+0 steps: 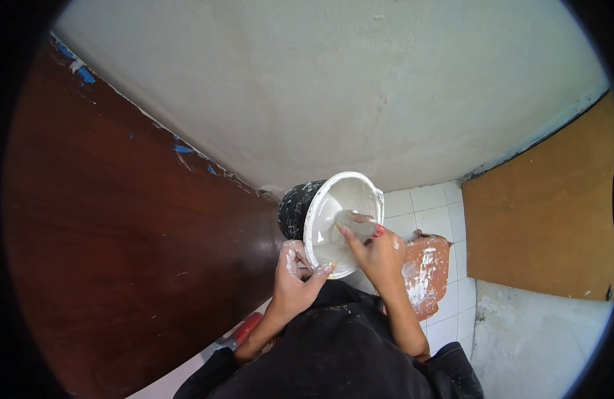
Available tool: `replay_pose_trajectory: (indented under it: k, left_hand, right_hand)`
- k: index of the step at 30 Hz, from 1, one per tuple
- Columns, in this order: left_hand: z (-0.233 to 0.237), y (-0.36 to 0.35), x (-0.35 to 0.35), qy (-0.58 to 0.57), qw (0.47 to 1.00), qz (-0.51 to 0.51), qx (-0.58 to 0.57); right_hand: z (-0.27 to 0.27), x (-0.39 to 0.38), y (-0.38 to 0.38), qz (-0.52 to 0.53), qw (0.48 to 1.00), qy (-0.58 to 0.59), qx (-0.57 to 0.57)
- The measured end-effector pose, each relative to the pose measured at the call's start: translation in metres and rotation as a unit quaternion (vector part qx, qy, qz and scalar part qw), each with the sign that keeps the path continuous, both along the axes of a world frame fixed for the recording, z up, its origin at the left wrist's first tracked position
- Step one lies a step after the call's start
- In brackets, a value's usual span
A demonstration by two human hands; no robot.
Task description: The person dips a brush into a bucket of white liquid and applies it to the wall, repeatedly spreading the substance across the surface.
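A black bucket [295, 211] with a white-coated rim is tilted toward me, and white paint [325, 223] lies inside it. My left hand [295, 282], smeared with white, grips the near left edge of the rim, thumb on the rim and fingers against the outside. Inside the bucket's mouth, my right hand [381, 258] is closed around a translucent cup [358, 229]. Its thumb presses on the near side; red marks show near the fingertips. The cup's lower end is hard to make out against the paint.
A grey-white wall [320, 86] rises ahead. Dark brown board [154, 253] stands at left, lighter brown board [540, 206] at right. On the white tiled floor [433, 219] lies a reddish, paint-splattered piece [428, 272]. A red object [247, 328] sits near my left forearm.
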State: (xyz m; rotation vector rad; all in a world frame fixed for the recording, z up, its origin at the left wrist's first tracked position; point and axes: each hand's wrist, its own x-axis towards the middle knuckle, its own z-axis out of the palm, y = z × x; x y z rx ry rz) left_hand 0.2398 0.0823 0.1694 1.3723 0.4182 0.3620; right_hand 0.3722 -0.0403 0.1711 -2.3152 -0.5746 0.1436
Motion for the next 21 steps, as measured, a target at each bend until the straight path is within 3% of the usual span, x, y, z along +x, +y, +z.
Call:
replay_pose_trajectory:
  k: [8, 21]
  left_hand:
    - [0.006, -0.024, 0.029, 0.019, 0.999, 0.042, 0.025]
    - [-0.018, -0.052, 0.048, 0.095, 0.995, 0.024, 0.0]
  right_hand:
    - [0.015, 0.036, -0.053, -0.043, 0.995, -0.042, 0.08]
    - [-0.026, 0.054, -0.095, -0.065, 0.964, -0.165, 0.201]
